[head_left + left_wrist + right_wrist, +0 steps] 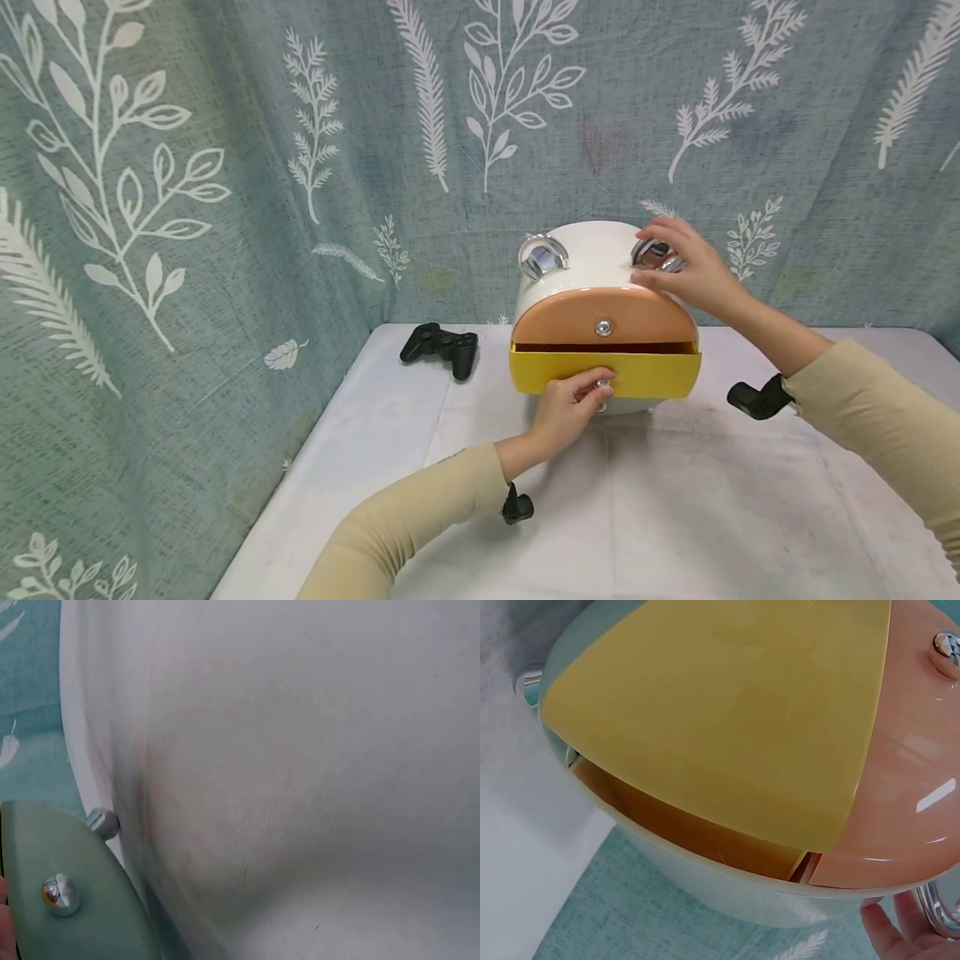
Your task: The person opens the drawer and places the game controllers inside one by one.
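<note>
A rounded white box (596, 250) with stacked drawers stands toward the back of the table. Its yellow drawer (551, 373) is pulled partway out, showing a brown inside in the right wrist view. My left hand (561, 414) pinches the silver knob (603, 383) of that drawer. Up top, my right hand (696, 268) grips the right silver ring (649, 255), its fingers partly covering it. The orange drawer (555, 317) above the yellow one is closed. A green drawer front (90, 859) with a shiny knob shows low in the left wrist view.
A black game controller (442, 346) lies on the table left of the box. The other silver ring (543, 255) sits on the box's left top. White cloth covers the table (675, 517); a patterned blue-green curtain (247, 208) hangs behind and to the left.
</note>
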A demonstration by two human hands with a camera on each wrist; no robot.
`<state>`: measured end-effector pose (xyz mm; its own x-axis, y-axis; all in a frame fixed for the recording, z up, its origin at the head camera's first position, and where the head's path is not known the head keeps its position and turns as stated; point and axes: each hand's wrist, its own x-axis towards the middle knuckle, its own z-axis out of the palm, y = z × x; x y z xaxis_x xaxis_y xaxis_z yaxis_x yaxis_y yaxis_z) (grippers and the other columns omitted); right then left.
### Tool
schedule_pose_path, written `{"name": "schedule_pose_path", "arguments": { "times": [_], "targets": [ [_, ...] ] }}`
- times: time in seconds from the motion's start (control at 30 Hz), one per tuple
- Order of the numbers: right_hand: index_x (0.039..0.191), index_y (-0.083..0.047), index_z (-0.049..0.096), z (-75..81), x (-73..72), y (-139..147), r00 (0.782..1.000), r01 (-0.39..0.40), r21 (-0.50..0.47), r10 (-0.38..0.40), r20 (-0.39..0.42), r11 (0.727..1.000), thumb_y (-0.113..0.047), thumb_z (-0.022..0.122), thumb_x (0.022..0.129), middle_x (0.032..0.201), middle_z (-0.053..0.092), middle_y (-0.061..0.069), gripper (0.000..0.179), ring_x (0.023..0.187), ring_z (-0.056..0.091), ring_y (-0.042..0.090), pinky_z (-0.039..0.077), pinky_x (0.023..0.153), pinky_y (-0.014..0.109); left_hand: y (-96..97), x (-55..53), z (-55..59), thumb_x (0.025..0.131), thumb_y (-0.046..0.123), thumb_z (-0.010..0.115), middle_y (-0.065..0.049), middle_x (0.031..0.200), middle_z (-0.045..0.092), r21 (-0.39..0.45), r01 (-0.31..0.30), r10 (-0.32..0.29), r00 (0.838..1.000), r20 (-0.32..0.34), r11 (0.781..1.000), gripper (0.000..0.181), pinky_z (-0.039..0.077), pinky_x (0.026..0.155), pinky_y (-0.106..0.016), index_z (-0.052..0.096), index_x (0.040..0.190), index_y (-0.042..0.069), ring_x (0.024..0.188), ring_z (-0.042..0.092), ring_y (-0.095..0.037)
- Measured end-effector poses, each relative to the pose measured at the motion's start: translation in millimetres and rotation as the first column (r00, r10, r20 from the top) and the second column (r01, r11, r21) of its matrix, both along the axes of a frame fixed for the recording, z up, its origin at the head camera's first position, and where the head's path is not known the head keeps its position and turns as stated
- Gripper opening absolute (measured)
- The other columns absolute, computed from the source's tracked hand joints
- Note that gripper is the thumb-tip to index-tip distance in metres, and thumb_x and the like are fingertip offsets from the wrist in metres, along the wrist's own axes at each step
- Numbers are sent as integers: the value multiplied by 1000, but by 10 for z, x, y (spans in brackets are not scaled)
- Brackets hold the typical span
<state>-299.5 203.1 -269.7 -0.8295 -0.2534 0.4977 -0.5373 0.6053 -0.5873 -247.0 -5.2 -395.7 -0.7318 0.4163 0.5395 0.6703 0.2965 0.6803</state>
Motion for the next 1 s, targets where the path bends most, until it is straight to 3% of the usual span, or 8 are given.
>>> {"name": "schedule_pose_path", "arguments": {
  "times": [0.17, 0.37, 0.63, 0.87, 1.0],
  "targets": [
    [117, -12, 45, 4, 3, 9, 1000, 1, 3, -1, -16, 1000, -30, 64, 72, 128, 30, 7, 52, 102, 37, 28, 34, 74, 45, 14, 73, 151, 78, 11, 56, -7, 67, 60, -11, -21, 21, 1000, 0, 1000, 17, 40, 52, -11, 61, 94, 5, 55, 53, -11],
    [116, -12, 46, -2, 3, 9, 999, -2, 7, 2, -44, 1000, -30, 64, 71, 121, 36, 6, 52, 95, 40, 24, 35, 72, 42, 35, -149, -51, 79, 22, 55, 0, 67, 59, -1, -17, 17, 1000, 15, 1000, 22, 41, 50, -13, 61, 96, 11, 53, 52, -7],
    [116, -14, 46, 3, 6, 11, 999, 11, 29, -9, -47, 1000, -32, 64, 71, 120, 38, 7, 52, 94, 40, 25, 35, 72, 42, 66, -221, -80, 79, 23, 55, 4, 68, 60, 6, -43, 43, 999, 13, 999, 20, 42, 51, -13, 62, 95, 13, 54, 51, -3],
    [117, -16, 46, 8, 7, 8, 999, 42, 55, -41, -28, 998, -36, 64, 70, 121, 37, 7, 54, 91, 42, 25, 36, 69, 42, 91, -250, -81, 78, 18, 57, 1, 74, 63, 81, -27, 19, 995, 99, 996, 16, 44, 52, -16, 63, 92, 11, 58, 57, -13],
    [118, -17, 45, 11, 12, 8, 999, 51, 60, -50, -19, 997, -37, 63, 70, 122, 37, 7, 55, 90, 42, 25, 36, 69, 43, 85, -252, -69, 78, 18, 58, 2, 73, 63, 71, -26, 19, 994, 105, 997, 17, 44, 52, -17, 63, 92, 12, 59, 57, -11]
  ]
}}
